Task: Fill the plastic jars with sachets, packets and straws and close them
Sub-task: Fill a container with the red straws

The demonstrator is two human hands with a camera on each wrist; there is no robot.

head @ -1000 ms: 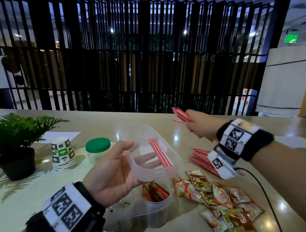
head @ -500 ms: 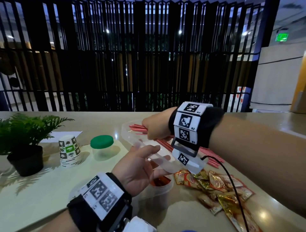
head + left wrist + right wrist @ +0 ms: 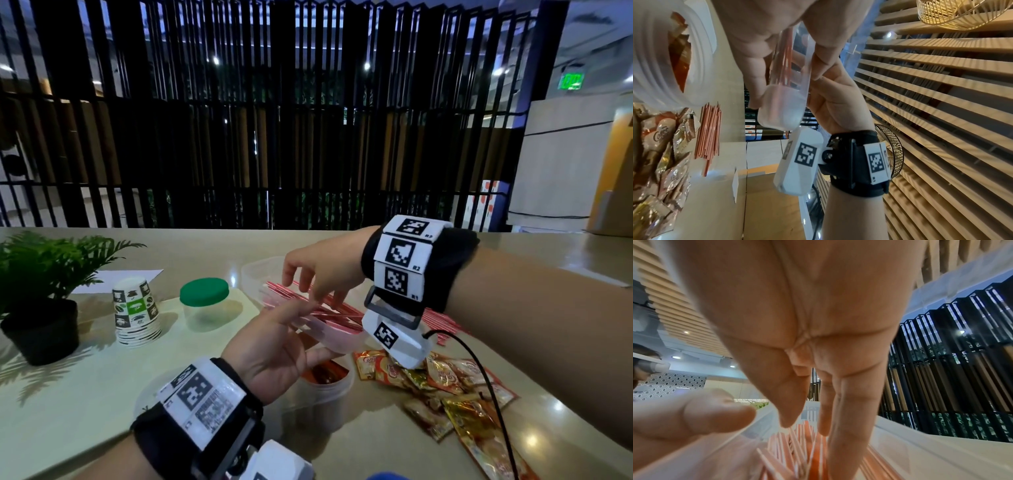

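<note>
My left hand grips a clear plastic jar tilted on its side above the table. Several red-and-white straws lie inside it. The right hand hovers at the jar with fingers spread and holds nothing; in the right wrist view its fingertips reach over the straws. From the left wrist, the jar sits between the fingers of my left hand. Below stands an open jar holding sachets.
A pile of sachets lies at the right, with loose straws behind my right wrist. A green-lidded jar, stacked paper cups, a potted plant and a paper sheet stand to the left.
The right hand carried a bunch of straws from the right into the held jar and let them go; its fingers are now spread and empty. The left hand lowered the jar.
</note>
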